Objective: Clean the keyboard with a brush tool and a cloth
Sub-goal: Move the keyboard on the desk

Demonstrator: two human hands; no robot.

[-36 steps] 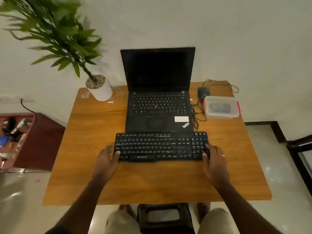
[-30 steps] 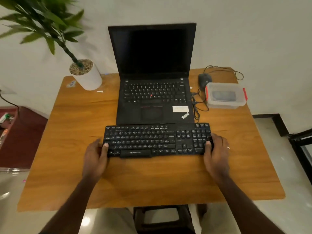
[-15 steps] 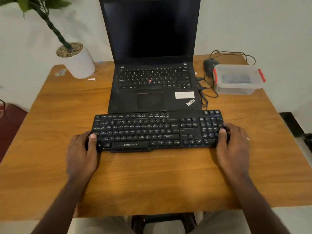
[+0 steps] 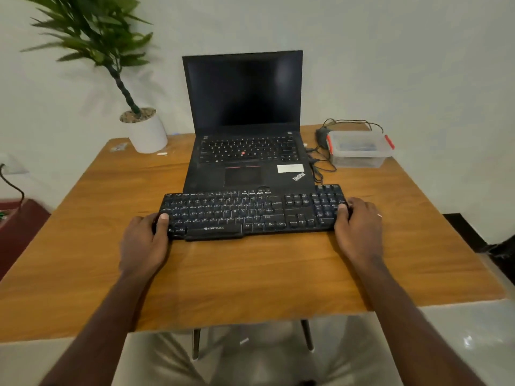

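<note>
While a clear plastic box (image 4: 359, 151) with red side clips is sitting closed at the back right of the wooden surface (image 4: 250, 274), something dark and bluish is showing through its lid, too blurred to identify. Just to its left a dark mouse (image 4: 322, 135) is lying half hidden behind the box, its cable (image 4: 320, 165) looping toward the laptop (image 4: 245, 126). At the back left a white pot (image 4: 146, 132) is holding pebbles and a leafy plant (image 4: 92, 29) whose top is running out of the frame.

Across the middle of the surface the black keyboard (image 4: 253, 213) is lying flat, its far edge touching or slightly overlapping the laptop's front edge. The left hand (image 4: 143, 243) is gripping the keyboard's left end, thumb on the keys and fingers curling at the side. The right hand (image 4: 358, 227) is gripping the right end in the same way, a ring showing on one finger.

Bare wood is lying open on both sides of the keyboard and between it and the near edge, where the forearms are crossing. Below that edge, table legs and pale trousers are blurring together.
</note>
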